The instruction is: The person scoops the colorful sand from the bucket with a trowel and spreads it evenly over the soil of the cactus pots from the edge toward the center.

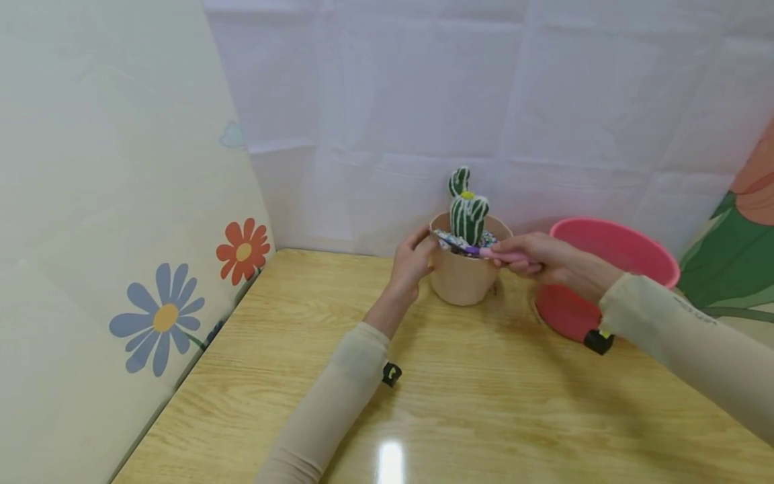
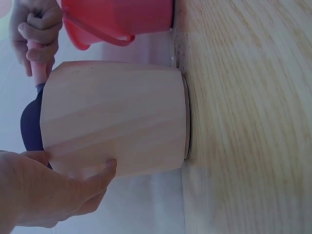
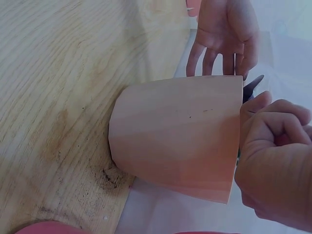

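A cream flower pot (image 1: 462, 279) stands near the back wall. In it, a green knitted-looking cactus (image 1: 468, 218) with white stripes and a yellow top rises from multicoloured gravel (image 1: 488, 238). My left hand (image 1: 412, 263) holds the pot's left side, fingertips at the rim and along the outer wall. My right hand (image 1: 535, 255) grips the pink handle of a small garden trowel (image 1: 510, 256) from the right. Its dark blade (image 2: 32, 124) lies across the pot's mouth in the left wrist view, with pale and coloured gravel on and around it in the head view.
A pink bucket (image 1: 568, 312) stands right of the pot, partly behind my right forearm. Dark soil crumbs (image 3: 111, 179) lie on the wooden table (image 1: 302, 323) by the pot's base. White cloth (image 1: 387, 87) hangs behind, and a flower-printed panel (image 1: 91, 222) borders the left side.
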### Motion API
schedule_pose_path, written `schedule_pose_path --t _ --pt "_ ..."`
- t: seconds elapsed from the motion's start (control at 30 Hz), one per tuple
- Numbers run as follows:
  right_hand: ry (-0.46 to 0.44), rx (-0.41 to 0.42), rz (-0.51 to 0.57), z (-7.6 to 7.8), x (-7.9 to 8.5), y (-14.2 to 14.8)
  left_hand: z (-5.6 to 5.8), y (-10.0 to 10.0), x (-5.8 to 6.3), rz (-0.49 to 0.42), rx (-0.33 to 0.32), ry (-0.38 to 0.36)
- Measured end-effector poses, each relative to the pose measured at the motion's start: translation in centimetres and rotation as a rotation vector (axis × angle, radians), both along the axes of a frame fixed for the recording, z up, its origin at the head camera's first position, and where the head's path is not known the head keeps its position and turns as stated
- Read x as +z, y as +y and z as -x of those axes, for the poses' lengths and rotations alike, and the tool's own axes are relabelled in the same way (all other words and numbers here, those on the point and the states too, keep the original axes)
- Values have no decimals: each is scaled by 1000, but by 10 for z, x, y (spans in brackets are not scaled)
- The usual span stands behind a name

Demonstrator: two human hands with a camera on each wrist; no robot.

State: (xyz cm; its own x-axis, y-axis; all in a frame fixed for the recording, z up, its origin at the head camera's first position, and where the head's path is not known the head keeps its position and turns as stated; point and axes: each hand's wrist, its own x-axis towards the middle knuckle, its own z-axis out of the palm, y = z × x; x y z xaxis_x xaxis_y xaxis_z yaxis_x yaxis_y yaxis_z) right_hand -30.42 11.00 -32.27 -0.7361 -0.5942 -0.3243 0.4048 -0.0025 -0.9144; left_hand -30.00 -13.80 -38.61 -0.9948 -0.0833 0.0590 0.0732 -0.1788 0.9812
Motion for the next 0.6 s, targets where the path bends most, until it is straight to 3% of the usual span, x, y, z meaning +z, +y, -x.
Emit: schedule_pose_path --t 0.6 --pt "-141 -39 96 -2 2 -2 0 -1 1 -4 -9 -9"
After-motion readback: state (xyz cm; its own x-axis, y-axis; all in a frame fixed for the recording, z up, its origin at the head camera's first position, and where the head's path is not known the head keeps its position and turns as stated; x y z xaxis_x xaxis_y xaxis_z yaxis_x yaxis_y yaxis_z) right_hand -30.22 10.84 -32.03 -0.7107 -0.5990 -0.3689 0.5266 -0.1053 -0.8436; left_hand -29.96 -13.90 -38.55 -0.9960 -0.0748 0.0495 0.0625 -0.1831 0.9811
